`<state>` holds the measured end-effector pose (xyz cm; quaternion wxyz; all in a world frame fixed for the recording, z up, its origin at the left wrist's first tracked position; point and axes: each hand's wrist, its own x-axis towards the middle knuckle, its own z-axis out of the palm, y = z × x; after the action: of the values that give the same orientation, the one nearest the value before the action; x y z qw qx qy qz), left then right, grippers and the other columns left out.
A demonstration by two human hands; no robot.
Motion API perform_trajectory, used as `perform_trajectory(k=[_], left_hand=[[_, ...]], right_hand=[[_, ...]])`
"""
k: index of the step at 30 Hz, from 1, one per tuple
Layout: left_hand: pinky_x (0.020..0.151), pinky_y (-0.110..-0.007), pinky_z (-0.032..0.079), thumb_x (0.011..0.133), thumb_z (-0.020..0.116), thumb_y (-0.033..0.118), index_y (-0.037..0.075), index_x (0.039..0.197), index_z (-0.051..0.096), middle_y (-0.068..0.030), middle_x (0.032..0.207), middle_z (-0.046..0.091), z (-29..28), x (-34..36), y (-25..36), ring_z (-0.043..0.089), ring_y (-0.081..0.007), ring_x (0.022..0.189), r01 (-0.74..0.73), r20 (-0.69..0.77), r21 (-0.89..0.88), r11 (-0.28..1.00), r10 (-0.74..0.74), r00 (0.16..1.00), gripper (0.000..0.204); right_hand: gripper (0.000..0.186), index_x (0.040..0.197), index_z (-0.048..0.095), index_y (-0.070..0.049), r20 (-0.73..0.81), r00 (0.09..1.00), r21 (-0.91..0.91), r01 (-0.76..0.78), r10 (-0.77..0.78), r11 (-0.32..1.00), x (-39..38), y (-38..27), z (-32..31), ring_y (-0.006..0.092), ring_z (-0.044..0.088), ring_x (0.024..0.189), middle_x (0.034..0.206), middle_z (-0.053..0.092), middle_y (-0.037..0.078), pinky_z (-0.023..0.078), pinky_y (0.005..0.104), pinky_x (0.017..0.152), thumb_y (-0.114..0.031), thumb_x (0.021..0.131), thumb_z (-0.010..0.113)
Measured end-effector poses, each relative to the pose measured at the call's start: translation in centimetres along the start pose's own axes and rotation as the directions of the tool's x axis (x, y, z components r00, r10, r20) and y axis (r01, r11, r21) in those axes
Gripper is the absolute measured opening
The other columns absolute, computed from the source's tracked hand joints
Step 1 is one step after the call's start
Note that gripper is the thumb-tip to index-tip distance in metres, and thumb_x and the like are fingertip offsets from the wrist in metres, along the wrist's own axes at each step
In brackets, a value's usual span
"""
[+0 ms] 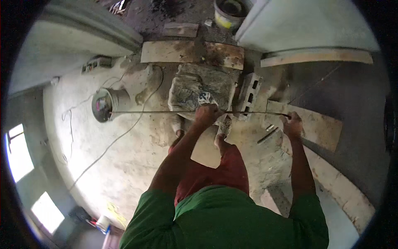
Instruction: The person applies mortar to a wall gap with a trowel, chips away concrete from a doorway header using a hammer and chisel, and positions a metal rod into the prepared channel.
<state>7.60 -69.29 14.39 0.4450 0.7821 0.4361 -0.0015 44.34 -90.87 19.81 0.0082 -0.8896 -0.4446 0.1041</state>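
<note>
Concrete floor: pale, stained and dusty, taking up most of the view, brightly lit at lower left. Grey wall panels at upper left and upper right. Long wooden plank lying flat across the top of the floor, rust-brown stain on its right half. Second plank to the right of it, angled along the foot of the right-hand wall. Flat board on the floor at right, just beyond the right hand. Crumpled grey sack at centre, below the stained plank. Hollow concrete block immediately right of the sack, on its side. Round bucket at left, tipped with its mouth toward the camera. Second bucket with yellow band at top edge. Thin cable trailing across the floor from the left bucket area toward lower left.

Thin metal rod: held horizontally above the floor, spanning from the left bucket's mouth across the sack to the right hand.

Left hand: grip closed around the rod near its middle, over the lower edge of the sack. Right hand: grip closed on the rod's right end, over the flat board. Hands well apart along the rod.
</note>
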Motion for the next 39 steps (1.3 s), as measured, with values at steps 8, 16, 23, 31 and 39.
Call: perform_trajectory(k=[8, 16, 23, 31, 39], left_hand=[[0.071, -0.046, 0.05, 0.079, 0.07, 0.041, 0.006, 0.081, 0.068, -0.0144, 0.079, 0.066, -1.0, -1.8, 0.9, 0.066, -0.0332, 0.077, 0.011, -0.077, -0.114, 0.993, -0.02, 0.997, 0.035], [0.082, -0.046, 0.047, 0.08, 0.069, 0.04, 0.008, 0.083, 0.069, -0.0128, 0.081, 0.067, -4.7, -3.2, -3.2, 0.065, -0.0322, 0.083, 0.008, -0.218, -0.111, 0.994, -0.032, 0.975, 0.032], [0.08, -0.045, 0.046, 0.075, 0.071, 0.044, 0.01, 0.084, 0.071, -0.0124, 0.084, 0.069, -11.0, -3.9, -9.0, 0.065, -0.0329, 0.084, 0.145, -0.295, -0.128, 0.981, -0.177, 0.939, 0.035], [0.067, -0.043, 0.05, 0.08, 0.073, 0.037, 0.005, 0.082, 0.067, -0.0144, 0.079, 0.066, -20.5, -8.7, -16.4, 0.066, -0.0303, 0.076, 0.131, -0.348, 0.055, 0.99, -0.104, 0.932, 0.034], [0.064, -0.044, 0.048, 0.078, 0.075, 0.034, 0.002, 0.08, 0.065, -0.0147, 0.076, 0.064, -28.0, -11.4, -21.8, 0.064, -0.0333, 0.072, -0.034, -0.373, 0.022, 0.999, 0.04, 0.927, 0.034]], right_hand=[[0.041, 0.1, 0.058, -0.002, 0.023, 0.998, -0.025, 0.065, -0.065, 0.998, 0.9, -2.5, -5.0, 0.0326, 0.06, 0.086, 0.093, 0.062, 0.014, 0.05, 0.0451, 0.076, -0.04, 0.087, 0.067], [0.043, 0.112, 0.055, -0.004, 0.067, 0.995, -0.197, 0.086, -0.074, 0.977, 3.4, -6.0, -4.3, 0.0344, 0.064, 0.095, 0.104, 0.065, 0.017, 0.05, 0.0469, 0.08, -0.035, 0.085, 0.069], [0.049, 0.127, 0.049, -0.005, 0.175, 0.975, -0.188, 0.169, -0.136, 0.968, 6.6, -16.9, -1.6, 0.036, 0.066, 0.096, 0.107, 0.066, 0.019, 0.051, 0.0466, 0.079, -0.023, 0.085, 0.065], [0.045, 0.107, 0.058, 0.003, 0.119, 0.936, 0.043, 0.328, -0.331, 0.944, 4.9, -29.8, -0.5, 0.0347, 0.066, 0.084, 0.093, 0.065, 0.02, 0.05, 0.0439, 0.074, -0.034, 0.084, 0.071], [0.031, 0.096, 0.059, -0.002, 0.033, 0.97, 0.041, 0.239, -0.24, 0.97, 2.0, -37.7, 0.2, 0.0301, 0.064, 0.075, 0.084, 0.066, 0.014, 0.05, 0.0423, 0.07, -0.025, 0.081, 0.073]])
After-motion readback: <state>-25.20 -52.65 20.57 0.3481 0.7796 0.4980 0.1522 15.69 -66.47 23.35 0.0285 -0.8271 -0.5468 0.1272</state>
